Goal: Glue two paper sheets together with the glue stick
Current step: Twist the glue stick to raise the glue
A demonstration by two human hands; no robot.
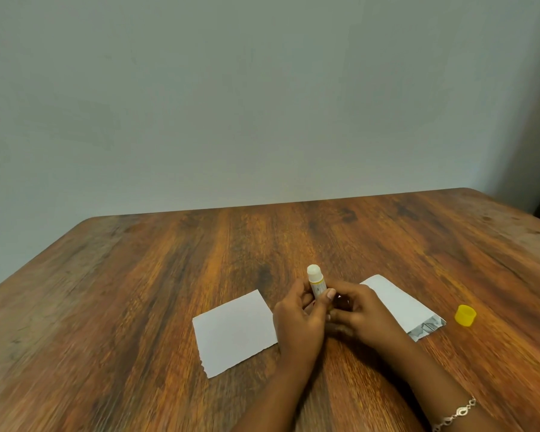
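An uncapped glue stick [315,279] stands upright between both hands, its white glue tip pointing up. My left hand [298,319] grips its body from the left, thumb across the front. My right hand [356,313] curls round its lower end, which is hidden. A white paper sheet [233,332] lies flat to the left of the hands. A second sheet [402,304], with a printed strip at its near edge, lies to the right, partly under my right hand. The yellow cap [465,315] sits on the table further right.
The wooden table [169,260] stretches wide around the sheets, its far edge against a plain grey wall. A bracelet [455,414] is on the right wrist. A dark object shows at the far right edge of the view.
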